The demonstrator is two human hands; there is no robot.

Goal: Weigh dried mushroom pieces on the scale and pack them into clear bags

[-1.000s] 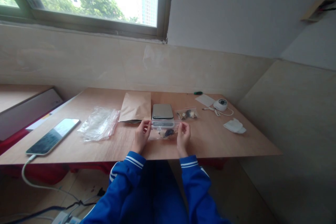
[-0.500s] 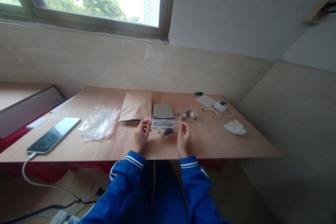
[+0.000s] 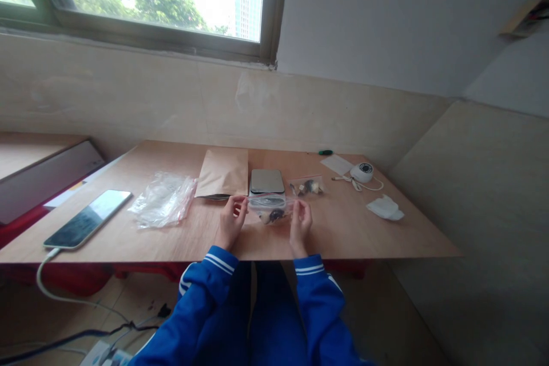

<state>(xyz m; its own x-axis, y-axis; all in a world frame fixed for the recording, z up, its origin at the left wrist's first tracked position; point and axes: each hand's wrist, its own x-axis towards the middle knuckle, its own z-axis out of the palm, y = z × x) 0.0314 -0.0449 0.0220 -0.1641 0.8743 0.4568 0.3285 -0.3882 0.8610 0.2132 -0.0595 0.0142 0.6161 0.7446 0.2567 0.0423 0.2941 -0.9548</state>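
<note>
Between my two hands is a clear zip bag [image 3: 271, 214] with small dark and pale pieces inside. My left hand [image 3: 233, 218] pinches its left top corner, and my right hand [image 3: 301, 221] pinches the right top corner. The bag's top edge overlaps the front of a small flat scale [image 3: 266, 180] just behind it. A second zip bag [image 3: 307, 186] with similar pieces lies on the table to the right of the scale. Left of the scale is a brown paper pouch [image 3: 223, 173]. What the pieces are, I cannot make out.
On the wooden table [image 3: 364, 234] lie a pile of clear plastic bags [image 3: 165, 200] and a phone [image 3: 88, 220] with a cable, at left. At right are a white dome camera [image 3: 361, 172], a crumpled white wrapper [image 3: 385, 207], a paper sheet [image 3: 337, 164] and a green-handled screwdriver [image 3: 326, 152].
The bag's top edge looks more bowed and less taut than before. Both hands keep their pinch in nearly the same place.
</note>
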